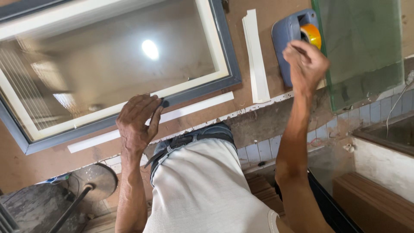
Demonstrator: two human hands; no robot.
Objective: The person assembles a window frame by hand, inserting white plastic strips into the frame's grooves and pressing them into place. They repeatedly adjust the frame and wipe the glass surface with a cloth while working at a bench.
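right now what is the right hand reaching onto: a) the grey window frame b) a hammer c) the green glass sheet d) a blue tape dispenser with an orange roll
d: the right hand sits on the blue tape dispenser, beside its orange roll, while the left hand is at the grey window frame.

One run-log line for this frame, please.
left hand: gripping edge of grey window frame | right hand: on blue tape dispenser | surface: brown board | nearby: white strips, green glass sheet

The brown board tabletop (pixel 241 92) carries a grey-framed glass window (pixel 108 69), two white strips (pixel 255 56), a blue holder with a yellow tape roll (pixel 311 34), and a green glass pane (pixel 366 47).
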